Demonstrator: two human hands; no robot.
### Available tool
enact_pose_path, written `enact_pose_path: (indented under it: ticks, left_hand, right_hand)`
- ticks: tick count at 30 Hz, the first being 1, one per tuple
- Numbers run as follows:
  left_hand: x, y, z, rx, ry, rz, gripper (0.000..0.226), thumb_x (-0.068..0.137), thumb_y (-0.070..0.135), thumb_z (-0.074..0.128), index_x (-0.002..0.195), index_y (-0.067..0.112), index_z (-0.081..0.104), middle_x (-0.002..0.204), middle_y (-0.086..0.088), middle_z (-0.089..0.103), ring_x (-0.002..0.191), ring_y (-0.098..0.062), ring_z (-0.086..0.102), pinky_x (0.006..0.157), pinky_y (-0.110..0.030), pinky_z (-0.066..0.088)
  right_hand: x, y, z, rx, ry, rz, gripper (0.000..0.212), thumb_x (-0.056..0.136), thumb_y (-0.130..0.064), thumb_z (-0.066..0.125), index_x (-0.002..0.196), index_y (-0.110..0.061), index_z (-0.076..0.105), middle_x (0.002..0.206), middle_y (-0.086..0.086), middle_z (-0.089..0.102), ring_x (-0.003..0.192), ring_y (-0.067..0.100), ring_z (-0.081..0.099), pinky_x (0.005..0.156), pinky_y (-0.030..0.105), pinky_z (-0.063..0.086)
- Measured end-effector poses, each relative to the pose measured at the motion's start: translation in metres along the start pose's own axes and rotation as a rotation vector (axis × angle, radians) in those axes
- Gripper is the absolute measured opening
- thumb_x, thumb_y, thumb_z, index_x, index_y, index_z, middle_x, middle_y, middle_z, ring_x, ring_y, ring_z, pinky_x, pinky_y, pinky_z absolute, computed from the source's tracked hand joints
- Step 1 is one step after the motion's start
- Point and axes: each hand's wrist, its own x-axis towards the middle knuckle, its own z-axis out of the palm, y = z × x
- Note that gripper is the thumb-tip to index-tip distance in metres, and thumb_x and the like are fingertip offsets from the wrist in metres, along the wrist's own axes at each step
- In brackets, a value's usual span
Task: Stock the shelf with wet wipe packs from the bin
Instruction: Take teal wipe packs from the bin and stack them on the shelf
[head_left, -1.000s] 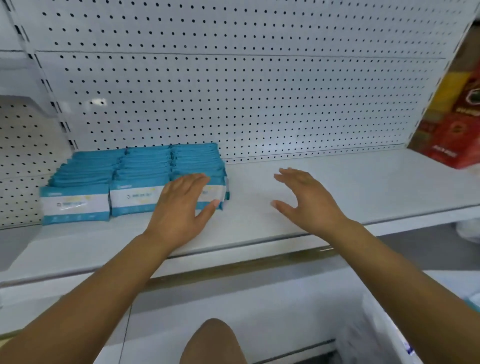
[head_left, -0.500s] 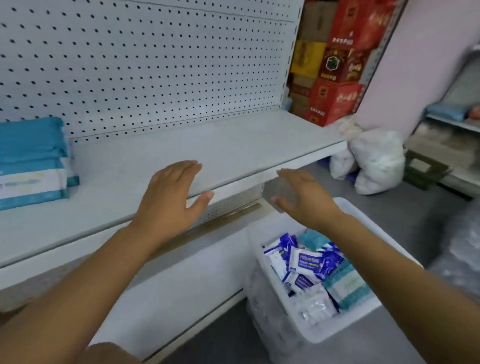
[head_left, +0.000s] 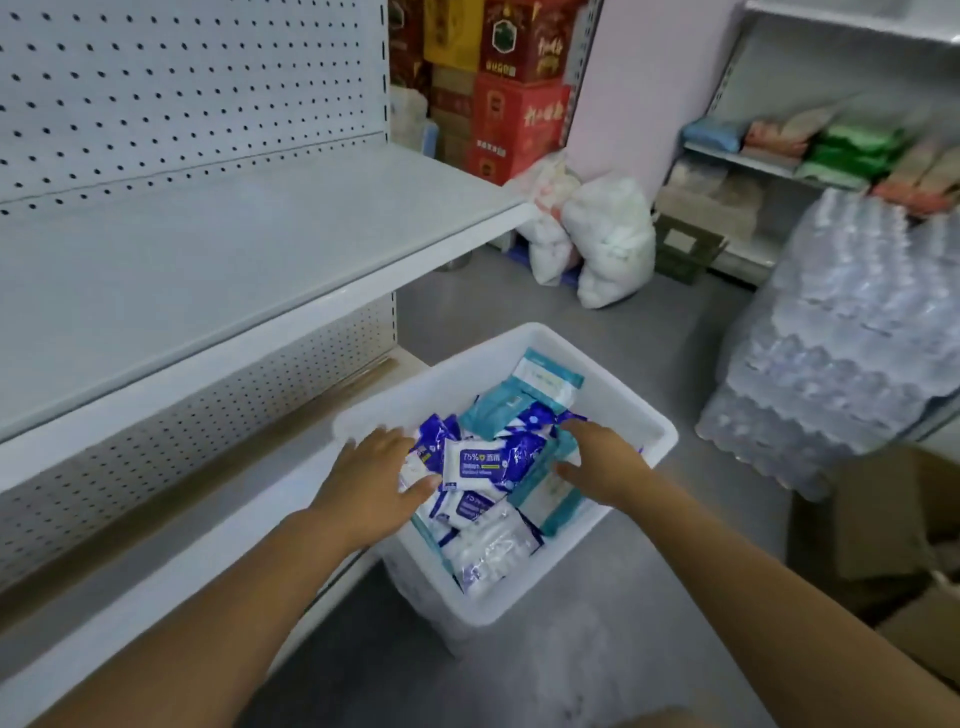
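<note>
A white plastic bin (head_left: 436, 375) stands on the floor beside the lower shelf. It holds several wet wipe packs: a dark blue and white pack (head_left: 480, 462) on top, teal packs (head_left: 546, 382) toward the far side, and a clear pack (head_left: 491, 548) near the front. My left hand (head_left: 371, 483) reaches in from the bin's left rim, fingers spread, thumb touching the blue packs. My right hand (head_left: 605, 462) lies over a teal pack (head_left: 550, 501) on the bin's right side, fingers and thumb apart. Neither hand grips anything. The white shelf board (head_left: 234, 260) is bare in this view.
White sacks (head_left: 608, 234) and red cartons (head_left: 519, 119) sit past the shelf's end. Shrink-wrapped water bottles (head_left: 852, 338) are stacked to the right, with cardboard boxes (head_left: 904, 519) in front of them. Another shelf with goods (head_left: 831, 145) stands at the far right.
My view swung right and down, from the stacked teal packs on the shelf to the bin. Both hands left the shelf and dropped into the bin onto the packs.
</note>
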Motion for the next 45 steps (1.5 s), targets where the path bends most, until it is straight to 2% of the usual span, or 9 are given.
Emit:
enact_pose_path:
  ticks: [5,12,17,23,27,30,35,42,45]
  left_hand:
    - [0.006,-0.022,0.038,0.106,-0.166,-0.094,0.079,0.093,0.071,0.038,0.156,0.026,0.022,0.166,0.005,0.014,0.154,-0.015,-0.010,0.125,-0.050,0.001]
    - [0.010,-0.020,0.038,0.171,-0.227,-0.131,0.087,0.092,0.075,0.034,0.159,0.028,0.005,0.168,0.005,0.001,0.152,-0.015,-0.019,0.124,-0.053,-0.001]
    - [0.011,-0.022,0.040,0.174,-0.245,-0.148,0.088,0.091,0.076,0.033,0.158,0.031,0.000,0.168,0.003,-0.005,0.152,-0.017,-0.021,0.123,-0.056,0.001]
    - [0.011,-0.020,0.038,0.163,-0.265,-0.155,0.086,0.092,0.073,0.034,0.159,0.031,-0.001,0.167,0.001,-0.007,0.152,-0.018,-0.022,0.123,-0.057,0.001]
    - [0.011,-0.020,0.037,0.166,-0.279,-0.163,0.087,0.092,0.074,0.034,0.159,0.031,-0.002,0.167,0.001,-0.008,0.151,-0.018,-0.023,0.123,-0.056,0.000]
    - [0.013,-0.020,0.038,0.184,-0.287,-0.171,0.088,0.091,0.075,0.032,0.159,0.031,-0.002,0.167,0.000,-0.009,0.151,-0.018,-0.023,0.123,-0.057,0.000]
    - [0.013,-0.018,0.037,0.171,-0.291,-0.177,0.085,0.093,0.073,0.031,0.159,0.030,0.000,0.167,0.000,-0.007,0.151,-0.017,-0.024,0.123,-0.056,0.000]
    - [0.013,-0.017,0.036,0.180,-0.296,-0.181,0.084,0.094,0.072,0.030,0.159,0.029,-0.001,0.167,0.000,-0.007,0.150,-0.017,-0.026,0.123,-0.057,0.001]
    - [0.013,-0.015,0.037,0.176,-0.295,-0.181,0.083,0.094,0.071,0.031,0.159,0.029,0.000,0.167,0.000,-0.006,0.151,-0.018,-0.024,0.123,-0.057,0.001]
  right_hand:
    - [0.016,0.024,0.016,0.050,-0.073,0.114,0.067,0.091,-0.039,0.069,0.148,-0.020,0.039,0.136,0.006,0.058,0.119,0.027,0.059,0.097,0.042,0.054]
    - [0.043,0.027,0.022,-0.031,-0.192,0.127,0.090,0.074,-0.049,0.083,0.144,-0.018,0.037,0.131,0.005,0.059,0.117,0.028,0.058,0.098,0.043,0.052]
    - [0.048,0.022,0.032,-0.087,-0.136,0.088,0.102,0.067,-0.046,0.088,0.149,-0.021,0.034,0.137,0.007,0.050,0.124,0.027,0.049,0.100,0.043,0.048]
    - [0.053,0.027,0.039,-0.041,-0.100,0.111,0.091,0.069,-0.054,0.085,0.142,-0.021,0.043,0.129,0.004,0.051,0.115,0.022,0.052,0.095,0.040,0.053]
    - [0.061,0.023,0.040,0.034,-0.149,0.218,0.100,0.065,-0.068,0.080,0.141,-0.023,0.035,0.132,0.004,0.049,0.114,0.023,0.057,0.092,0.041,0.056]
    - [0.069,0.022,0.040,0.108,-0.233,0.241,0.098,0.062,-0.066,0.083,0.136,-0.022,0.037,0.122,-0.002,0.059,0.104,0.019,0.062,0.089,0.036,0.057]
    - [0.062,0.024,0.044,0.053,-0.107,0.187,0.088,0.060,-0.069,0.083,0.126,-0.025,0.044,0.104,-0.008,0.056,0.091,0.014,0.059,0.072,0.029,0.056]
    - [0.063,0.025,0.045,0.162,-0.162,0.111,0.063,0.067,-0.057,0.084,0.112,-0.027,0.050,0.105,-0.008,0.060,0.094,0.014,0.060,0.073,0.026,0.054]
    - [0.062,0.024,0.043,0.198,-0.150,0.080,0.059,0.072,-0.049,0.084,0.114,-0.026,0.049,0.108,-0.007,0.058,0.104,0.017,0.062,0.073,0.025,0.051]
